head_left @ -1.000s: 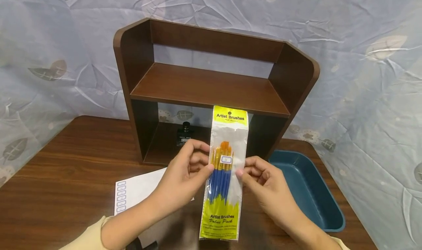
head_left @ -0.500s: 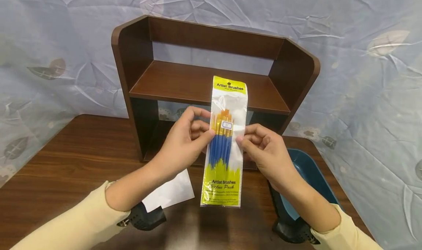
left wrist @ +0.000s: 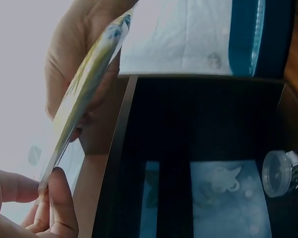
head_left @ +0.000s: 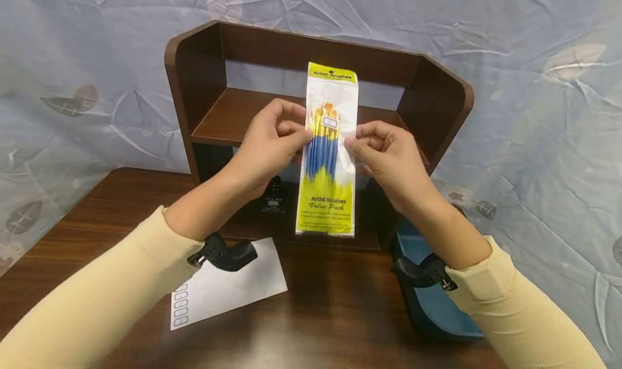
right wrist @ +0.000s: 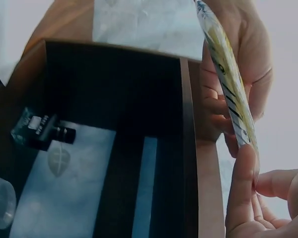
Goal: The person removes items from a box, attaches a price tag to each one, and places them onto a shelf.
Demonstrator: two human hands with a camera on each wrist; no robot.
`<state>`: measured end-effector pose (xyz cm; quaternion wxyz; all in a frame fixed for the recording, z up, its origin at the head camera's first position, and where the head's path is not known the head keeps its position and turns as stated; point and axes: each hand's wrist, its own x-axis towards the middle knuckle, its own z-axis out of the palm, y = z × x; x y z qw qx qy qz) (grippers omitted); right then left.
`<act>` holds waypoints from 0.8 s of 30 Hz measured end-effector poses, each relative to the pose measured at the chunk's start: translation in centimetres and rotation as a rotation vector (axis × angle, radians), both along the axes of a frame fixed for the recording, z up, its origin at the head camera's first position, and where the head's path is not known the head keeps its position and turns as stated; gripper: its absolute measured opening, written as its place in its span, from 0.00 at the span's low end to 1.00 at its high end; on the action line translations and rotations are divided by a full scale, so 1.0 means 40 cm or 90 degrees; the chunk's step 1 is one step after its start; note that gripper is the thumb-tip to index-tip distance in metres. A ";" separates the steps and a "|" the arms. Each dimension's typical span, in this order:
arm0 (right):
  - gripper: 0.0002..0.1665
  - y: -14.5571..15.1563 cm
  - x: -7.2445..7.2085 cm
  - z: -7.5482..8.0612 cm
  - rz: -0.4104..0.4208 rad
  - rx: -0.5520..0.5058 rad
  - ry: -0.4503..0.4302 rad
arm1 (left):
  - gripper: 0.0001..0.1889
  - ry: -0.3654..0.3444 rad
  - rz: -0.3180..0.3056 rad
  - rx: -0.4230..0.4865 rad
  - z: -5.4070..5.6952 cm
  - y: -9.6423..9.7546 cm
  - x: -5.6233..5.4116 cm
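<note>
Upright in front of the shelf is a flat pack of artist brushes (head_left: 326, 153), clear over the blue-handled brushes, with yellow printed ends and a small blue-framed label near the bristles. My left hand (head_left: 273, 136) pinches its left edge between thumb and fingers. At the opposite edge, my right hand (head_left: 389, 155) pinches it the same way. Both wrist views show the pack (left wrist: 84, 89) nearly edge-on, slightly bowed, between the two hands.
The brown two-tier shelf (head_left: 194, 88) stands behind. A dark square bottle (head_left: 273, 200) and a clear round jar (left wrist: 277, 173) are in its lower compartment. A white label sheet (head_left: 238, 288) lies on the table at left, a blue tray (head_left: 439, 307) at right.
Both hands have lifted the brush pack, from in front of the lower compartment up past the upper shelf board. The grip at each edge looks the same.
</note>
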<state>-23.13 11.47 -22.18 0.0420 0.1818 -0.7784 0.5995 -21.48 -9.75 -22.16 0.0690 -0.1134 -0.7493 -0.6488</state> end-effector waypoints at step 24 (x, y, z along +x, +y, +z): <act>0.12 -0.076 -0.184 0.079 -0.070 0.106 -0.066 | 0.18 -0.119 0.078 -0.099 0.103 -0.004 -0.184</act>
